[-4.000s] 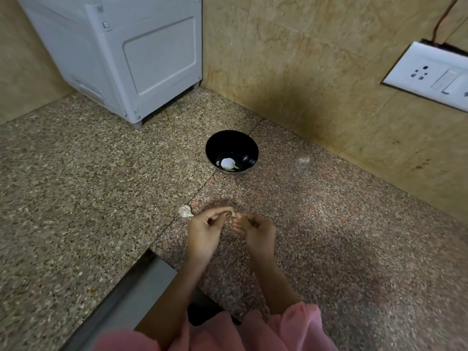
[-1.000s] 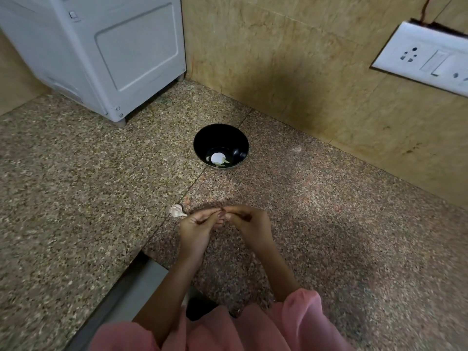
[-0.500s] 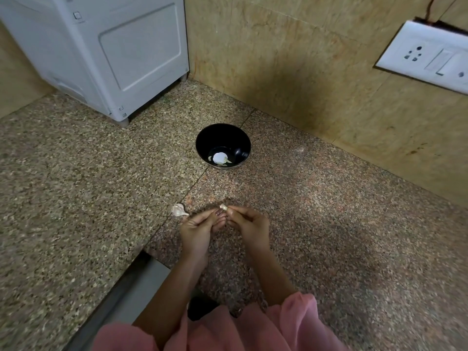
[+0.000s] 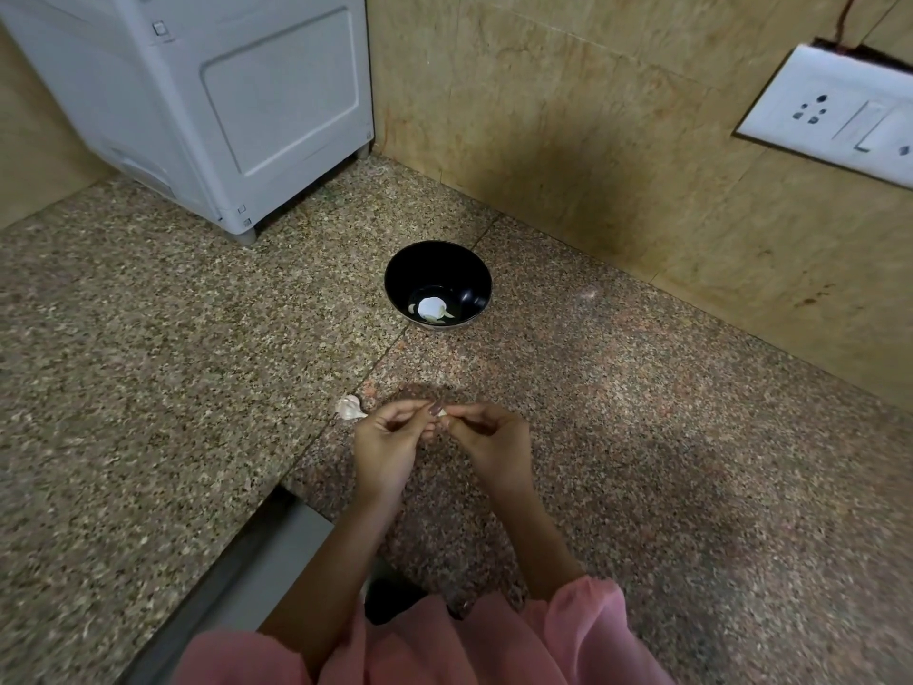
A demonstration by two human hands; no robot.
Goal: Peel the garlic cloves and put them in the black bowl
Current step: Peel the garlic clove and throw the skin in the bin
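Observation:
A black bowl (image 4: 437, 269) stands on the granite counter with a white peeled garlic piece (image 4: 431, 307) and bits of skin at its bottom. Below it, my left hand (image 4: 389, 444) and my right hand (image 4: 489, 443) meet fingertip to fingertip. Between them they pinch a small garlic clove (image 4: 443, 414), of which only a pale tip shows. Just left of my left hand lies a piece of garlic or its skin (image 4: 349, 407) on the counter; I cannot tell which.
A grey-white appliance (image 4: 207, 91) stands at the back left on the counter. Tiled walls close the corner behind the bowl, with a white socket plate (image 4: 835, 116) at the upper right. A metal edge (image 4: 237, 575) runs along the counter's front left.
Both hands stay together on the clove below the bowl, with the fingers shifting a little on it. The view has drifted slightly. The bowl and the piece on the counter have not moved.

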